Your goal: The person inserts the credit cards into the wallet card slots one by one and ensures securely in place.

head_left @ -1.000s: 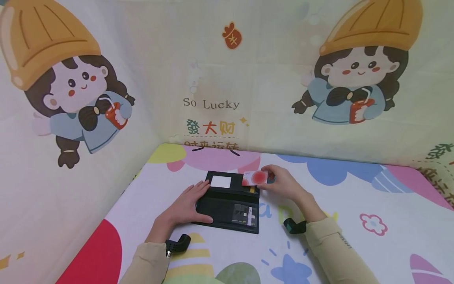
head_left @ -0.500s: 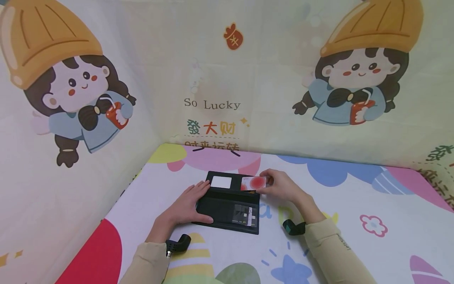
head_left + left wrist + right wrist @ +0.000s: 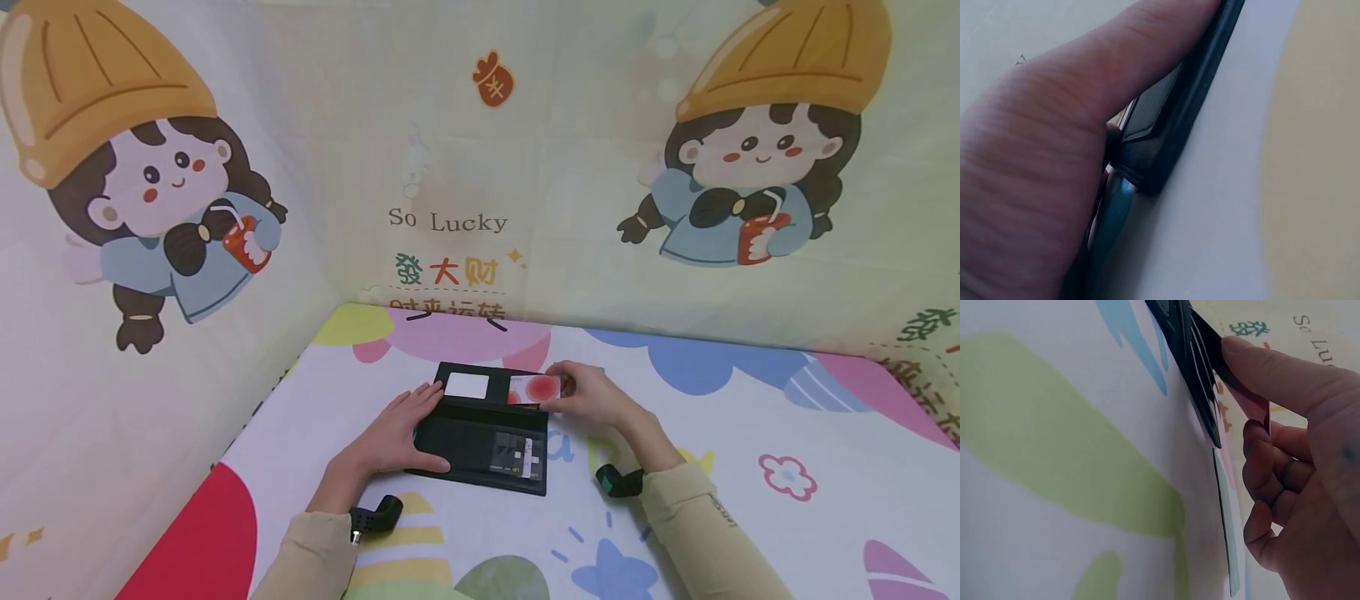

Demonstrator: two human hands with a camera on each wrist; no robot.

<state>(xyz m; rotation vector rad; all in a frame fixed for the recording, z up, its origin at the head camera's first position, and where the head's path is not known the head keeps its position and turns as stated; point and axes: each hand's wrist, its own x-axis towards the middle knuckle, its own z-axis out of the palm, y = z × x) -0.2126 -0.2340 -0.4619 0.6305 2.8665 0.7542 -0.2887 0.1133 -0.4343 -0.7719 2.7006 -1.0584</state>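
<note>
A black wallet (image 3: 467,437) lies unfolded on the table, its fold running across the middle. My left hand (image 3: 392,432) rests on its left side with straight fingers, the thumb lying on the lower panel near the front edge. My right hand (image 3: 596,398) pinches a white card with a red circle (image 3: 534,389) by its right edge, over the upper panel's right side. In the right wrist view the card (image 3: 1250,403) is tilted, with the thumb on one face and curled fingers on the other. Whether its lower edge sits inside a slot, I cannot tell.
A white rectangle (image 3: 467,385) shows on the upper panel's left. Cards (image 3: 519,455) sit in the lower panel's right side. A thin, pale green flat thing (image 3: 1227,525) lies on the table beneath my right hand. A patterned cloth (image 3: 750,442) covers the table; printed sheets hang behind.
My right hand has brought the card slightly down and left toward the wallet's upper panel, covering the yellow strip seen there before. The left hand and the wallet have stayed in place.
</note>
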